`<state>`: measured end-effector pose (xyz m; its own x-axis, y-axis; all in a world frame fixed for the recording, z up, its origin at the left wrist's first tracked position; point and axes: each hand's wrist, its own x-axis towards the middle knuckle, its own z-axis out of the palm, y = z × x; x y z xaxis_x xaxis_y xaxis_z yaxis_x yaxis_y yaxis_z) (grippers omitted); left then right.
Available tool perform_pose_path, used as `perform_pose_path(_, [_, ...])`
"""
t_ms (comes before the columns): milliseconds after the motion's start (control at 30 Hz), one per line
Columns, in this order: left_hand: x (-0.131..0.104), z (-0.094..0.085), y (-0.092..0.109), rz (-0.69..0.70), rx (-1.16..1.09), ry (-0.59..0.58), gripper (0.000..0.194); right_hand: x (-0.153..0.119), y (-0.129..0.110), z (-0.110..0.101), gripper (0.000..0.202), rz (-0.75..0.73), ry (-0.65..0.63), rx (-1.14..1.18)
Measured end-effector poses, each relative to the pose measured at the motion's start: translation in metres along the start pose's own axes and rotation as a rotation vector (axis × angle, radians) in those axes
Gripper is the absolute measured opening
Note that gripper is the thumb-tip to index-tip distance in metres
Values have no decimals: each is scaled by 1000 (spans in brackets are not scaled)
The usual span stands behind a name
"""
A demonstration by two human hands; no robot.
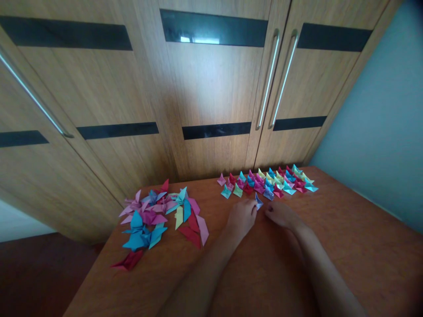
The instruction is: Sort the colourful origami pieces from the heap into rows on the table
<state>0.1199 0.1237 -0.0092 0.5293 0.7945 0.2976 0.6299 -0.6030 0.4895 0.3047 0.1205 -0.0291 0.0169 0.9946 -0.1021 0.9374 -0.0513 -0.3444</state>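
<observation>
A small bluish-purple origami boat (258,202) stands on the table, pinched at its left side by my left hand (243,215). My right hand (279,214) is curled just to the right of the boat, its fingers closed and apart from it; whether anything is inside them is hidden. Just beyond both hands, rows of small folded paper boats (259,190) in pink, red, blue, yellow and green stand near the table's back edge. A loose pile of larger folded paper pieces (150,218) lies to the left of my hands.
The reddish-brown wooden table (257,273) reaches back to a wooden wardrobe (211,88) with dark panels and metal handles (269,79). A pale blue wall (373,132) borders the right side. One red folded piece (128,261) lies near the table's left edge.
</observation>
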Motion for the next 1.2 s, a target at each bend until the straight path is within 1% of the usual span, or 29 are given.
perform_pose_path(100, [16, 11, 3, -14, 30, 1, 18, -2, 1, -3, 14, 2, -10, -2])
perform_pose_path(200, [25, 18, 3, -34, 63, -4, 20, -4, 0, -4, 15, 1, -13, 0])
perform_pose_path(433, [34, 29, 3, -67, 113, -6, 21, -2, 2, -1, 14, 2, -15, 1])
perform_pose_path(600, [38, 34, 2, -73, 120, -1, 22, 1, 4, 1, 14, 6, -16, -7])
perform_pose_path(867, [37, 35, 3, -73, 86, 15, 21, 0, 3, 1, 15, 22, -16, -19])
perform_pose_path(1033, [29, 29, -1, -74, 56, 32, 23, 1, 0, -1, 14, 47, 0, -33])
perform_pose_path(1200, [14, 16, -5, -79, 34, 48, 21, -2, -18, -5, 31, 169, 93, -58])
